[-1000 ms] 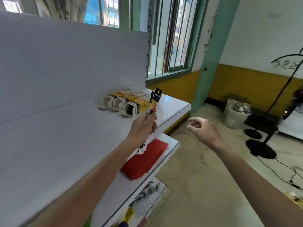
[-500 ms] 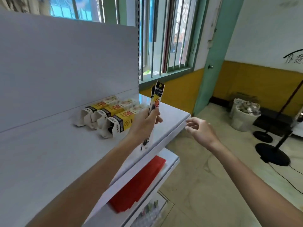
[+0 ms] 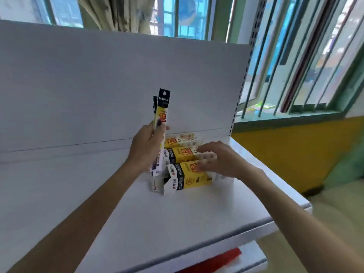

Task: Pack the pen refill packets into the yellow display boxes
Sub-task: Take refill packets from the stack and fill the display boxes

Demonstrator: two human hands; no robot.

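Three yellow display boxes lie side by side on the white shelf (image 3: 177, 219): the nearest box (image 3: 189, 177), a middle box (image 3: 180, 154) and a far box (image 3: 177, 140). Their white flaps at the left end stand open. My left hand (image 3: 146, 146) grips a few long black-and-yellow pen refill packets (image 3: 162, 107) upright, just left of the boxes. My right hand (image 3: 216, 159) rests with spread fingers on top of the nearest and middle boxes.
A white back panel (image 3: 98, 85) rises behind the shelf. A barred window (image 3: 295, 56) lies to the right. The shelf's front edge (image 3: 256, 225) drops to a lower shelf carrying a red item (image 3: 222, 259).
My view has come closer to the shelf. My right hand moved from the air at the right onto the boxes. My left hand raised the packets beside the boxes' open ends.
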